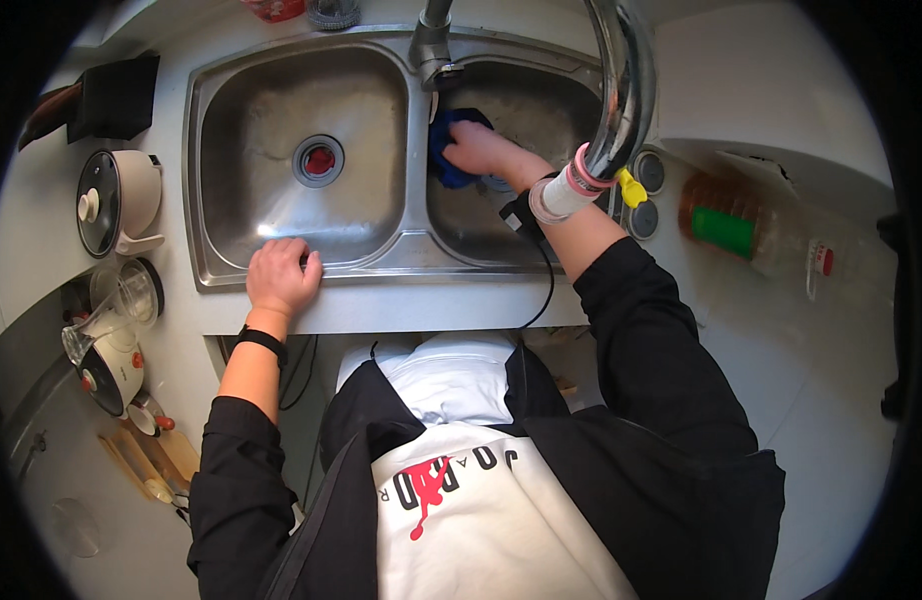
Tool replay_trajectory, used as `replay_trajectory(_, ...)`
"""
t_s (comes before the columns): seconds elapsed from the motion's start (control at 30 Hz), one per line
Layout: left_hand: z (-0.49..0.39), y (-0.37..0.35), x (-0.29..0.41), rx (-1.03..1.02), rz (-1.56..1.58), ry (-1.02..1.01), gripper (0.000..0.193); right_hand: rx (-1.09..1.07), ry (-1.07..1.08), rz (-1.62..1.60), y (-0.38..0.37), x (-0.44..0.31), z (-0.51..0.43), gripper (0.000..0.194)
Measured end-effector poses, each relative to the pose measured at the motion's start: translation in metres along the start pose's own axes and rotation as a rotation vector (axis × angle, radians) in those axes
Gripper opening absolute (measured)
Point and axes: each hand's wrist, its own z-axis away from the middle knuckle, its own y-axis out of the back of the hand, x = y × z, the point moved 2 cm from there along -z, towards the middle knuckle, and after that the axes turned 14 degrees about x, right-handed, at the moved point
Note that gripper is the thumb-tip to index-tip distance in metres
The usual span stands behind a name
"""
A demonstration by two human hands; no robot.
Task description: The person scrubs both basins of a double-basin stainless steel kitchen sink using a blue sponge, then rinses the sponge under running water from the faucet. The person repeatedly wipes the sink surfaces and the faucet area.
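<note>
A double-bowl stainless steel sink (pixel 414 157) lies before me. My right hand (pixel 480 146) reaches into the right bowl and grips a dark blue cloth (pixel 450 174), pressed against the wall beside the divider. Part of the cloth is hidden under the fingers. My left hand (pixel 282 276) rests on the front rim of the left bowl, fingers curled over the edge and holding nothing that I can see. In the left bowl's drain (pixel 318 160) something red shows. The right bowl's drain (pixel 495 182) is partly covered by my forearm.
The faucet (pixel 433 56) rises behind the divider. A curved metal pipe (pixel 618 90) with pink and white wrapping hangs over my right forearm. Left of the sink stand a cream electric pot (pixel 135 191) and a black box (pixel 120 97). Rightward are lidded jars (pixel 643 217) and a plastic bottle (pixel 723 229).
</note>
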Motion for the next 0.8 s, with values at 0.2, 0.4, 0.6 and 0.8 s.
replay_trajectory(0.2,0.001,0.001,0.002,-0.002,0.008,0.013,0.024,-0.060,-0.034,-0.097,-0.006,0.001,0.013,0.040)
replay_trajectory(0.4,0.002,0.001,0.000,-0.017,0.005,0.025,0.025,0.002,-0.150,-0.307,0.003,0.007,-0.026,0.038)
replay_trajectory(0.6,0.002,0.001,0.000,-0.018,0.009,0.032,0.025,0.099,-0.546,-0.826,0.016,0.014,-0.045,0.019)
replay_trajectory(0.8,0.002,0.001,-0.001,-0.039,0.011,0.033,0.025,0.306,-0.856,-1.402,0.017,0.030,-0.049,0.021)
